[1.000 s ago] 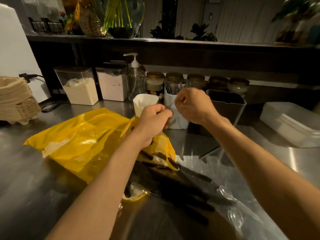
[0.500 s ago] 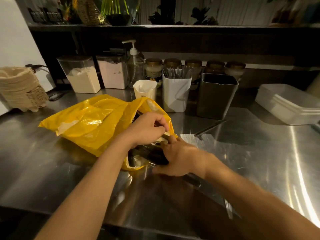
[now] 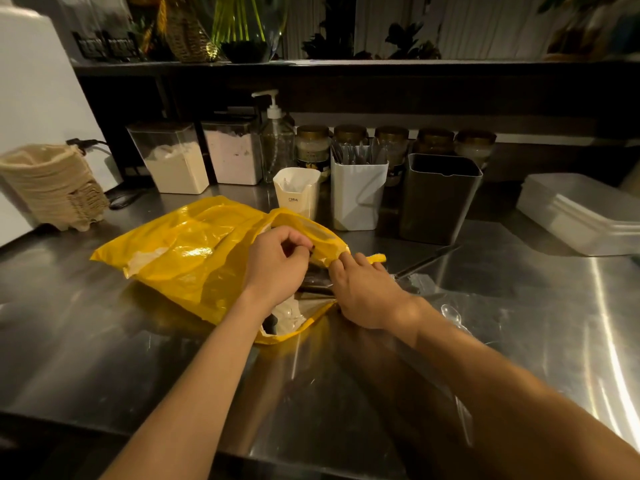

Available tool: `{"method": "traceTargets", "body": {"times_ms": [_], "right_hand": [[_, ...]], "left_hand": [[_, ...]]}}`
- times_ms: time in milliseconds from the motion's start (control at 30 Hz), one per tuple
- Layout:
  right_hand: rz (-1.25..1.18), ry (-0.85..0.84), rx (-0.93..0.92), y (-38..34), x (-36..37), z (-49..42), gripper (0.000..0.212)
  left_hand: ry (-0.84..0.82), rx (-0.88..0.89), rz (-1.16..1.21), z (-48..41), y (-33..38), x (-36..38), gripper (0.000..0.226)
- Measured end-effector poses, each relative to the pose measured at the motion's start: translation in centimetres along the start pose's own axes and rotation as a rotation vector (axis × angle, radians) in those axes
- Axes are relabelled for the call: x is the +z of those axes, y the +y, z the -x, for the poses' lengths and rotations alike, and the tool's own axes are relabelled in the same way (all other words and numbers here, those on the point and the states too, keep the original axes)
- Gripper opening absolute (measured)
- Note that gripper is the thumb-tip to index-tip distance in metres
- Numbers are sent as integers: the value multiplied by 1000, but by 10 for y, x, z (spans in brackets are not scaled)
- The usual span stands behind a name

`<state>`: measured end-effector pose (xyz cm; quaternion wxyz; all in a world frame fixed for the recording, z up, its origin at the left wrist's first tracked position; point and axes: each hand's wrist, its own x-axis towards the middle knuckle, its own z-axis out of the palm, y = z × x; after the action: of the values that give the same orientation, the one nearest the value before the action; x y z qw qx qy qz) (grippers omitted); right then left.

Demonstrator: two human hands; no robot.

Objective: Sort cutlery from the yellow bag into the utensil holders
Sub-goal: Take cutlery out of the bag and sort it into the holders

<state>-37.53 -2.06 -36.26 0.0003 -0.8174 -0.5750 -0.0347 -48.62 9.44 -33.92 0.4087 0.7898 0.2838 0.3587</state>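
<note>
My left hand [image 3: 277,263] pinches the bag's [image 3: 194,258] upper lip, mid-frame on the desk [image 3: 104,341]. My right hand [image 3: 367,292] reaches into its mouth, grip hidden. The white holder [image 3: 358,199] stands just above.

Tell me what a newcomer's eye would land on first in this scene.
The bright yellow bag lies crumpled on the steel counter, the one loud colour in a dim scene. At its open mouth the left hand pinches the upper edge while the right hand reaches in. Behind it stand a small cream holder, a white holder full of cutlery and a dark grey holder.
</note>
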Motion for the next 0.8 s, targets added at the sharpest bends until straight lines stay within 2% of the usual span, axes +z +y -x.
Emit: {"method": "traceTargets", "body": {"times_ms": [67,167,300,400,500,600,667,700,733,800], "right_hand": [[-81,-17,13,10,-12,3,27],[-125,11,17,27,-27,9,8],[-212,105,86,50,-47,20,13],[-341,186,122,64,-58,26,7],[-669,296,67,64,-61,30,12],[-960,383,-29,53,-55,29,7],[-1041,430,-78,46,-47,23,6],[-1045,449,-93,43,-43,20,7],[-1034,469,-106,38,-40,17,8],[-1038,509,-136,25,-29,14,11]], "left_hand": [[66,2,35,1,0,0,20],[162,2,126,0,-1,2,15],[199,-12,269,-2,2,11,11],[175,-25,356,-4,6,21,26],[158,-71,466,-5,17,30,38],[51,-93,711,-11,28,39,64],[-50,-52,788,-14,42,43,84],[-87,-29,822,-15,49,44,87],[-114,2,845,-18,54,45,80],[-153,92,822,-23,64,47,48]]}}
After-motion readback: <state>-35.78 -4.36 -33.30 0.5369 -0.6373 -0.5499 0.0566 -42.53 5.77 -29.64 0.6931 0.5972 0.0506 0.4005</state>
